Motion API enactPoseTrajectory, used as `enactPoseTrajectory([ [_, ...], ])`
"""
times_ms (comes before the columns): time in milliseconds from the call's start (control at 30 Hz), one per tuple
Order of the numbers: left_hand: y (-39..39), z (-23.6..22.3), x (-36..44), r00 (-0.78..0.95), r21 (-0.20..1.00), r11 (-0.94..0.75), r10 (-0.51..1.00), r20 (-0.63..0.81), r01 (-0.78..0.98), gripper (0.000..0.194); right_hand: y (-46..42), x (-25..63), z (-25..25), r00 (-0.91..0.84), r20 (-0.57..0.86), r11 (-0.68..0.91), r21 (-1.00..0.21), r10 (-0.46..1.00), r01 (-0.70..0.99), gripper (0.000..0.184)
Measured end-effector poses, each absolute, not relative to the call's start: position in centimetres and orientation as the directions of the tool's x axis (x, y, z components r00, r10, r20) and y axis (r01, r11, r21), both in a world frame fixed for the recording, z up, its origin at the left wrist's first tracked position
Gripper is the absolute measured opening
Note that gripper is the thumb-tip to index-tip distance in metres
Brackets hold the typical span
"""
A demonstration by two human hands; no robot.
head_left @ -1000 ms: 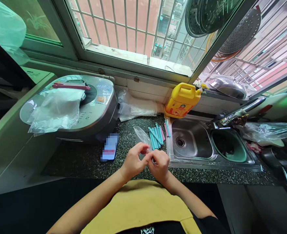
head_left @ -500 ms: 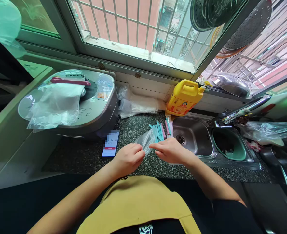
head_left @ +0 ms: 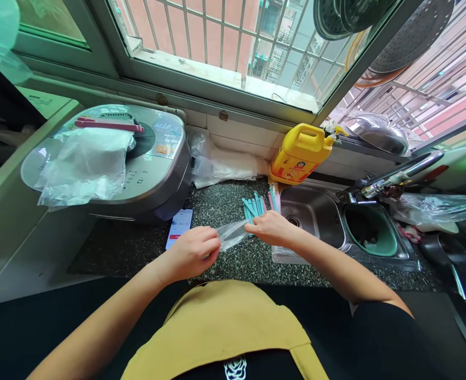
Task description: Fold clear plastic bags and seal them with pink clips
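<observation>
A clear plastic bag (head_left: 232,234) is stretched between my two hands above the speckled countertop (head_left: 213,206). My left hand (head_left: 197,252) is closed on one end of it, fingers pinched. At the other end, my right hand (head_left: 270,228) grips the plastic between thumb and fingers. Just beyond my right hand lie several teal and pink bag clips (head_left: 255,205), partly covered by the hand and bag. A phone (head_left: 180,224) with a running timer on its screen lies left of the bag, its lower part behind my left hand.
A rice cooker (head_left: 165,174) at left carries a stack of clear bags (head_left: 86,163) and a pink clip (head_left: 108,125). More plastic bags (head_left: 227,166) lie by the wall. A yellow jug (head_left: 302,153) stands behind the sink (head_left: 312,211), which holds a green basin (head_left: 370,232) at right.
My hands have moved apart, pulling the bag into a taut, narrow strip. My left hand shifted left and now covers the lower part of the phone. The view tilted slightly.
</observation>
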State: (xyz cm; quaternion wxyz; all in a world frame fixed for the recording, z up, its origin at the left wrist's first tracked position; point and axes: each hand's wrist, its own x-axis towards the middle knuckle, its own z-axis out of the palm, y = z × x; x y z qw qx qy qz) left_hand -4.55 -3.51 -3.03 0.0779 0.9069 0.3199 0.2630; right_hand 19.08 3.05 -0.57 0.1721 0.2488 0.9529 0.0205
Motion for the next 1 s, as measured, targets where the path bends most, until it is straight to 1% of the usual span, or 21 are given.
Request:
enactPoseTrajectory([
  [67, -3.4, -3.1, -5.0, 0.633, 0.348, -0.762, 0.648, 0.425, 0.547, 0.020, 2.7, 19.8, -0.9, -0.846, -0.215, 0.871, 0.058, 0.488, 0.487, 0.015],
  [100, -3.4, -3.1, -5.2, 0.615, 0.376, -0.748, 0.664, 0.426, 0.547, 0.020, 2.4, 20.2, -1.2, -0.858, -0.125, 0.865, -0.003, 0.497, 0.502, 0.015],
  [167, -3.6, -3.1, -5.5, 0.572, 0.440, -0.723, 0.690, 0.444, 0.532, 0.018, 1.9, 20.9, -2.2, -0.836, 0.120, 0.838, -0.196, 0.536, 0.509, 0.011],
  [200, -3.7, -3.1, -5.7, 0.550, 0.467, -0.718, 0.696, 0.462, 0.517, 0.016, 1.7, 21.1, -2.9, -0.780, 0.248, 0.808, -0.319, 0.575, 0.495, 0.014],
  [233, -3.9, -3.0, -5.7, 0.531, 0.483, -0.719, 0.694, 0.485, 0.499, 0.015, 1.6, 21.2, -3.6, -0.698, 0.347, 0.765, -0.447, 0.627, 0.464, 0.027],
  [267, -4.0, -3.0, -5.8, 0.517, 0.488, -0.727, 0.686, 0.511, 0.483, 0.014, 1.6, 21.2, -4.5, -0.607, 0.401, 0.706, -0.568, 0.686, 0.423, 0.047],
  [333, -4.1, -3.0, -5.8, 0.501, 0.482, -0.746, 0.666, 0.552, 0.460, 0.014, 1.7, 20.8, -6.2, -0.510, 0.355, 0.560, -0.760, 0.783, 0.330, 0.080],
  [367, -4.2, -2.9, -5.9, 0.493, 0.480, -0.751, 0.660, 0.567, 0.454, 0.013, 1.9, 20.5, -7.0, -0.536, 0.278, 0.481, -0.828, 0.797, 0.287, 0.086],
  [400, -4.1, -3.0, -6.0, 0.480, 0.481, -0.753, 0.657, 0.582, 0.449, 0.013, 2.1, 20.2, -7.6, -0.582, 0.195, 0.407, -0.876, 0.790, 0.258, 0.085],
  [467, -4.1, -3.2, -6.1, 0.436, 0.493, -0.748, 0.661, 0.610, 0.444, 0.014, 2.3, 19.8, -8.5, -0.665, 0.071, 0.303, -0.922, 0.744, 0.240, 0.064],
  [533, -4.3, -3.7, -6.4, 0.375, 0.520, -0.732, 0.676, 0.635, 0.439, 0.014, 2.2, 19.8, -8.7, -0.678, 0.042, 0.277, -0.930, 0.734, 0.242, 0.040],
  [600, -4.9, -4.3, -6.5, 0.311, 0.561, -0.707, 0.699, 0.644, 0.430, 0.016, 1.7, 20.2, -8.8, -0.667, 0.065, 0.296, -0.925, 0.742, 0.239, 0.035],
  [633, -5.3, -4.7, -6.4, 0.283, 0.583, -0.695, 0.711, 0.644, 0.421, 0.016, 1.4, 20.5, -8.8, -0.667, 0.078, 0.310, -0.921, 0.741, 0.237, 0.039],
  [667, -5.7, -5.0, -6.3, 0.258, 0.603, -0.685, 0.721, 0.644, 0.409, 0.017, 1.1, 20.7, -8.8, -0.675, 0.086, 0.327, -0.915, 0.733, 0.238, 0.050],
  [733, -6.8, -5.6, -6.0, 0.225, 0.638, -0.671, 0.735, 0.639, 0.378, 0.018, 0.6, 20.8, -9.2, -0.704, 0.084, 0.357, -0.900, 0.705, 0.250, 0.081],
  [767, -7.2, -5.8, -5.8, 0.218, 0.653, -0.667, 0.740, 0.636, 0.358, 0.019, 0.4, 20.6, -9.5, -0.718, 0.075, 0.364, -0.895, 0.692, 0.257, 0.092],
  [800, -7.6, -5.9, -5.6, 0.213, 0.667, -0.664, 0.744, 0.633, 0.337, 0.019, 0.4, 20.3, -9.9, -0.735, 0.064, 0.365, -0.895, 0.675, 0.257, 0.096],
  [833, -7.9, -6.1, -5.4, 0.213, 0.682, -0.660, 0.749, 0.627, 0.314, 0.018, 0.3, 19.9, -10.3, -0.752, 0.055, 0.362, -0.898, 0.657, 0.251, 0.094],
  [867, -8.1, -6.1, -5.3, 0.210, 0.699, -0.653, 0.757, 0.619, 0.290, 0.018, 0.3, 19.5, -10.6, -0.766, 0.052, 0.358, -0.903, 0.641, 0.238, 0.084],
  [967, -8.1, -6.3, -5.6, 0.122, 0.778, -0.576, 0.816, 0.565, 0.249, 0.012, 0.2, 18.4, -10.9, -0.760, 0.090, 0.334, -0.927, 0.643, 0.172, 0.041],
  [1000, -8.0, -6.3, -5.8, 0.073, 0.802, -0.542, 0.837, 0.543, 0.249, 0.011, 0.1, 18.3, -10.8, -0.735, 0.105, 0.315, -0.937, 0.670, 0.152, 0.035],
])
